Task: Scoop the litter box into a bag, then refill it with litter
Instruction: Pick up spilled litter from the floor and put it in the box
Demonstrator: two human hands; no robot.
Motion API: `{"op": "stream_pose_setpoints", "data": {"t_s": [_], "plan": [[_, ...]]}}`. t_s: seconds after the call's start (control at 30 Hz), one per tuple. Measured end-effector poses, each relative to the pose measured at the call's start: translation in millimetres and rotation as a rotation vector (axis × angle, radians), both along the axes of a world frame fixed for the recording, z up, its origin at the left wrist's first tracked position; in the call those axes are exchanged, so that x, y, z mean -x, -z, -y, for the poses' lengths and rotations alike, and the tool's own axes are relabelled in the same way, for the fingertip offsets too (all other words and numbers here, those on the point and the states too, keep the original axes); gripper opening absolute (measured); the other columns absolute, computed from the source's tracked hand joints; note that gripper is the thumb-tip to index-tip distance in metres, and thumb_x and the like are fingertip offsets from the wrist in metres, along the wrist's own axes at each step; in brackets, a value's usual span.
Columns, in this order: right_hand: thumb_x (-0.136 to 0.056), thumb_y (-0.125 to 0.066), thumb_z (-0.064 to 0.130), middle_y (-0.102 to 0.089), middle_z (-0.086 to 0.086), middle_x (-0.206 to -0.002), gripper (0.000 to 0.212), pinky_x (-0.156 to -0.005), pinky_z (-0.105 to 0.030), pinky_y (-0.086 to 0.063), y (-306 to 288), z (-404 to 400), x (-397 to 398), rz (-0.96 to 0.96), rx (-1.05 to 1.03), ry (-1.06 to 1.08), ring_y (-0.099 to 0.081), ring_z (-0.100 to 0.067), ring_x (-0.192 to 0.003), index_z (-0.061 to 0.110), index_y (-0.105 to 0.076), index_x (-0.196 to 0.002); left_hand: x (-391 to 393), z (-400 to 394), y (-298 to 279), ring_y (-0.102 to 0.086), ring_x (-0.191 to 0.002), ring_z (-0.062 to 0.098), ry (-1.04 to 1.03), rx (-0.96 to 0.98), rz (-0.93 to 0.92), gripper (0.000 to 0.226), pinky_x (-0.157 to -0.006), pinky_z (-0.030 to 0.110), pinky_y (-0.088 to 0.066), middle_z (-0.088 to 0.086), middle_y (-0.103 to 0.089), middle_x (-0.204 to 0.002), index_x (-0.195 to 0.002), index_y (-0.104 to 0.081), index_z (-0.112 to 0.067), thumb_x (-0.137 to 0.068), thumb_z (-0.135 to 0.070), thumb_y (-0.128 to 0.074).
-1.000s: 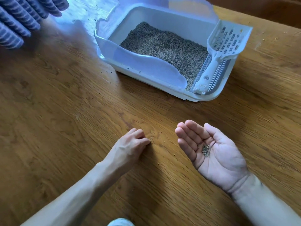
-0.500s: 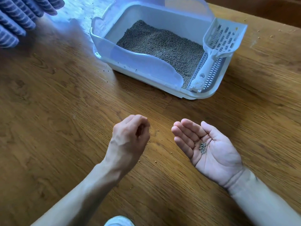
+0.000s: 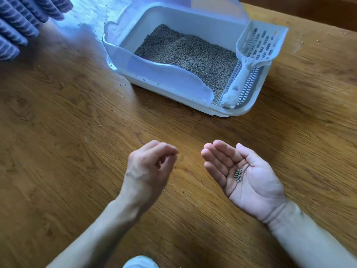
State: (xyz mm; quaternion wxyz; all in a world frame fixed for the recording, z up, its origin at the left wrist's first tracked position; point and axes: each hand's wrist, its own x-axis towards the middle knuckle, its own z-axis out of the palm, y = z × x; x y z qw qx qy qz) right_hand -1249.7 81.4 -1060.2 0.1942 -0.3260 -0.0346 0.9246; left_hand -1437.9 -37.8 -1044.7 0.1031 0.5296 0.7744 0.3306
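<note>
Nearest: left hand (image 3: 149, 167) is raised just above the floor (image 3: 58, 171), fingers curled in with thumb meeting fingertips as for a pinch. Motion blur; cannot tell whether a grain is held between them.

Right hand (image 3: 243, 176) is beside it, palm up, fingers relaxed and slightly cupped. A small cluster of grey pellets (image 3: 238, 175) lies in the palm.

Between and just beyond the hands: scattered stray grains (image 3: 183, 154) on the wood. More specks lie toward the box.

Farther: litter box (image 3: 154, 78) sits on the floor, well apart from both hands. A bed of litter (image 3: 193, 55) covers its base, level and even. The slotted scoop (image 3: 258, 45) rests untouched at the box's right end, handle pointing toward the viewer.

Far left: striped blue fabric (image 3: 19, 20), unidentified.

Judgement: scooping and refilling look finished, since the box holds a full, smooth layer and the scoop is parked. No bag is in view. Remaining work appears to be tidying: collecting loose grains and returning the handful to the box.
</note>
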Motion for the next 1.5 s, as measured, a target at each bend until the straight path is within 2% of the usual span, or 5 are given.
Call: {"op": "stream_pose_setpoints", "data": {"t_s": [0.3,0.8,1.03,1.3,1.5], "plan": [[-0.099,-0.033,0.034,-0.066,-0.023,-0.119,0.054,-0.090,-0.042,-0.055,4.2,-2.4,1.4,-0.026,-0.016,-0.047,-0.062,-0.032,-0.115,-0.004,-0.069,-0.110,54.4,19.5,54.1,-0.057,-0.099,0.014,0.422,0.360,-0.203,0.031,-0.084,0.023,-0.052,-0.003,-0.064,-0.109,-0.113,-0.075,-0.020,-0.083,-0.015,-0.079],[-0.099,-0.033,0.034,-0.070,-0.021,-0.110,0.055,-0.076,-0.038,-0.061,-3.9,1.7,3.2,0.046,-0.011,-0.009,-0.069,-0.031,-0.103,-0.002,-0.074,-0.097,35.7,9.9,69.1,-0.043,-0.066,0.016,0.412,0.403,-0.364,0.015,-0.056,0.027,-0.043,0.000,-0.047,-0.080,-0.088,-0.052,-0.012,-0.092,0.000,-0.060],[-0.099,-0.032,0.034,-0.070,-0.022,-0.108,0.056,-0.080,-0.039,-0.060,-2.6,2.4,4.8,0.083,-0.022,-0.020,-0.069,-0.032,-0.102,-0.003,-0.074,-0.095,5.2,-15.2,-10.1,-0.053,-0.072,0.014,0.033,-0.017,-0.044,0.009,-0.067,0.023,-0.046,0.001,-0.060,-0.085,-0.091,-0.062,-0.007,-0.096,-0.003,-0.056],[-0.099,-0.048,0.038,-0.062,-0.015,-0.120,0.045,-0.117,-0.034,-0.024,-3.3,8.9,4.4,0.057,0.106,-0.136,-0.052,-0.023,-0.123,0.000,-0.065,-0.116,-66.5,-32.2,-41.2,-0.054,-0.081,0.025,0.483,-0.002,-0.265,0.014,-0.068,0.039,-0.048,0.008,-0.065,-0.096,-0.098,-0.070,-0.006,-0.090,0.001,-0.061],[-0.100,-0.034,0.034,-0.071,-0.022,-0.108,0.054,-0.085,-0.040,-0.058,0.2,3.0,0.1,0.020,0.015,-0.027,-0.069,-0.030,-0.103,-0.004,-0.071,-0.104,-32.5,-15.3,-42.3,-0.065,-0.080,0.009,0.183,-0.185,0.011,0.008,-0.072,0.020,-0.052,0.000,-0.071,-0.092,-0.093,-0.077,-0.008,-0.089,-0.002,-0.073]]}}
